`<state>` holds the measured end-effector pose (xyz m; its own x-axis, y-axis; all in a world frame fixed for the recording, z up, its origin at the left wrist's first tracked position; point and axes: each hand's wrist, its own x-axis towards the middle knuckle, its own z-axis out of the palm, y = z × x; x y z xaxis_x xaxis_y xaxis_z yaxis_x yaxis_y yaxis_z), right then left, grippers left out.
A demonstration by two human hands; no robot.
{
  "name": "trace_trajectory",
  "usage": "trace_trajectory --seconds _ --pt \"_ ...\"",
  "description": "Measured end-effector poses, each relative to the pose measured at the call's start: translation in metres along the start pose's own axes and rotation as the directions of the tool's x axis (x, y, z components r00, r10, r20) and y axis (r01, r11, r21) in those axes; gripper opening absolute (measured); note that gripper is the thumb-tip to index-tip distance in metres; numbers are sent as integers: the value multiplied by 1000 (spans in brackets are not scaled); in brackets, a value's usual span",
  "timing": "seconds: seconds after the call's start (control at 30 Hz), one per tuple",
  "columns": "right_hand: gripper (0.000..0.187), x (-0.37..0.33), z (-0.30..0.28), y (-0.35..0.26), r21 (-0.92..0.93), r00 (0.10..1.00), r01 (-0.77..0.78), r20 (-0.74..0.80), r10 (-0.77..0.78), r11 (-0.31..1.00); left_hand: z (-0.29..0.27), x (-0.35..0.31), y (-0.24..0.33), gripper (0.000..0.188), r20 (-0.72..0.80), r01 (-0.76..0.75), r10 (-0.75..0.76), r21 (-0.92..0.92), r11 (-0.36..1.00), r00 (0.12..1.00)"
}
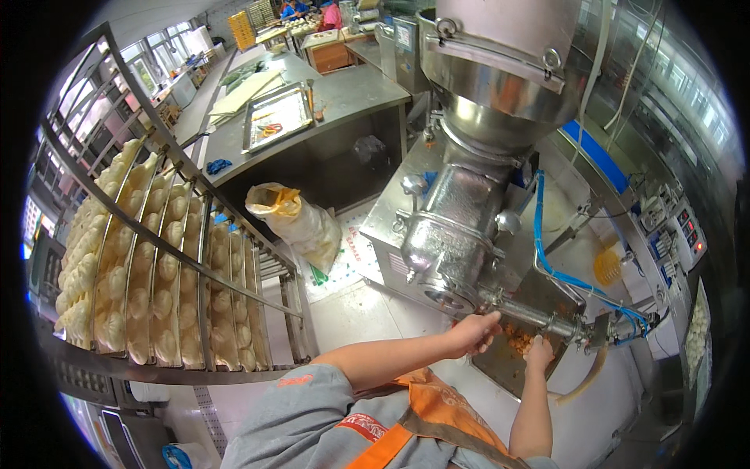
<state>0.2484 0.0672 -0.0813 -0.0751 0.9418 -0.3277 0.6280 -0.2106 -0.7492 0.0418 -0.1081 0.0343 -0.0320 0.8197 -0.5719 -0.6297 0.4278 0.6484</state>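
Note:
Below the machine's horizontal steel outlet pipe (531, 314), a shallow metal tray (506, 374) holds chunky orange-brown filling (517, 341). My left hand (473, 336) is closed at the tray's left side, its fingers curled just under the pipe's inner end. My right hand (538, 354) is closed too, by the tray's right side, thumb uppermost. Whatever lies inside either hand's fingers is hidden from above. Over the pipe stands a large steel filling machine (457, 227) with a round hopper (500, 102).
At left, a metal rack (205, 273) carries trays of pale shaped dough pieces (133, 273). An open sack (301, 227) stands on the floor beside a steel table (344, 98). Blue hoses (547, 262) run to the pipe's outer end. A control box (687, 227) stands right; people work far back.

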Motion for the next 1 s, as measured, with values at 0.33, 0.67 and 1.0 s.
trace_trajectory --seconds 0.33,0.67,1.0 --pt "30 4 -8 17 -314 928 354 -1 -374 881 69 28 30 41 325 -447 470 878 173 820" --pt "21 2 -21 6 688 722 -680 688 69 252 126 136 33 82 367 -226 350 896 -383 862" --pt "37 -13 -22 3 -121 926 372 -15 -376 920 128 189 42 71 150 -129 47 943 -306 988"
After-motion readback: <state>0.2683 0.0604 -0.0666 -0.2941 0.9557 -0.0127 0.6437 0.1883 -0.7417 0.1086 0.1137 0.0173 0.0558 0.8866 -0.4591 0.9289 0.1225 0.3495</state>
